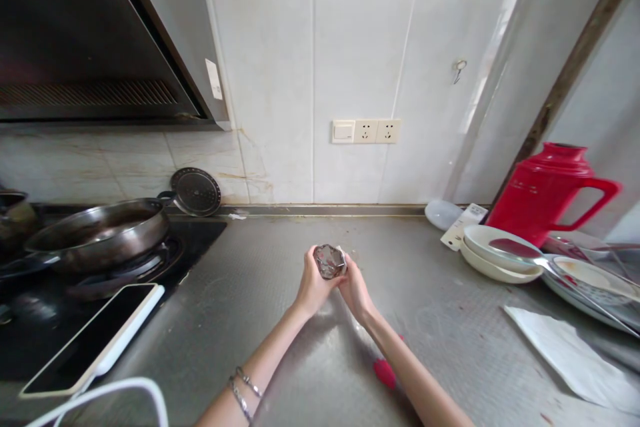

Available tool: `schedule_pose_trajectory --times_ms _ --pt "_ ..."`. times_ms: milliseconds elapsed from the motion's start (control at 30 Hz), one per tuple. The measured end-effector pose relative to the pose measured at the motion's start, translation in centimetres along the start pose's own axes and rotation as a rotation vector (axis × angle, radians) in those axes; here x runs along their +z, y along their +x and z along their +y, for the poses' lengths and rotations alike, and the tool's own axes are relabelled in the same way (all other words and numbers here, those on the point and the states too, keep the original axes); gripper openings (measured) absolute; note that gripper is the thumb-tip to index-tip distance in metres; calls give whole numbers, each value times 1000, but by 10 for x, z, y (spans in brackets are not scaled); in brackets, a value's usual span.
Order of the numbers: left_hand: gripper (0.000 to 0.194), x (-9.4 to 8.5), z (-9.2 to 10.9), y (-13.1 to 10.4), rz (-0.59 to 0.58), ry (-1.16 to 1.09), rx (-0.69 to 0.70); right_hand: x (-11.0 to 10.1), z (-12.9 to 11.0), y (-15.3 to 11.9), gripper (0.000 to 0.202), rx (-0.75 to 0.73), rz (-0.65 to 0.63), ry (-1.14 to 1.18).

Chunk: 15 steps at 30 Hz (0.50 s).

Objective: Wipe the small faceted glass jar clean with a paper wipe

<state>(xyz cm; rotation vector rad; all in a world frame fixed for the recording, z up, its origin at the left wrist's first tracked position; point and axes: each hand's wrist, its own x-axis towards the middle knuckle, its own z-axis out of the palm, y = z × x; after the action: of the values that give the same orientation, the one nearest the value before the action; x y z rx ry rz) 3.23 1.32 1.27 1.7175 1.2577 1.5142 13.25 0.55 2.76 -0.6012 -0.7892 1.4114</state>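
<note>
Over the middle of the steel counter, a faceted, see-through glass cup (329,262) is held with its open mouth towards me. The fingers of my left hand (311,287) wrap its left side. On its right side, my right hand (356,288) is closed round it too, and a small whitish bit shows at those fingertips, too small to name. Beneath my right forearm lies a pinkish-red object (384,372), partly hidden, with a clear or pale part running up towards the hands; I cannot make out its kind.
A steel pan (100,240) sits on the black stove at left, near a phone (93,340) with a white cable (125,383). At right stand a red thermos jug (545,197), stacked bowls (495,270), a large ladle or spoon (550,265) and a white paper sheet (570,353).
</note>
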Motion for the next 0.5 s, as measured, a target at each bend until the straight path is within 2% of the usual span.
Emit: schedule_pose_trajectory --times_ms 67,133,233,300,400,500 --pt "87 -3 -1 2 -14 6 -30 3 3 -3 40 1 -10 4" --pt "86 -6 -1 3 -89 -18 -36 2 4 -2 39 0 -11 -1" --pt "72 -11 1 3 -247 -111 25 -7 -1 7 34 -22 38 -1" --pt "62 -12 2 2 -306 -168 77 -16 -6 13 32 -21 87 3" --pt "67 -11 1 1 -279 -139 99 -25 -13 18 36 18 97 -10" --pt "89 -8 -1 1 -238 -36 81 -27 -15 17 41 83 68 -58"
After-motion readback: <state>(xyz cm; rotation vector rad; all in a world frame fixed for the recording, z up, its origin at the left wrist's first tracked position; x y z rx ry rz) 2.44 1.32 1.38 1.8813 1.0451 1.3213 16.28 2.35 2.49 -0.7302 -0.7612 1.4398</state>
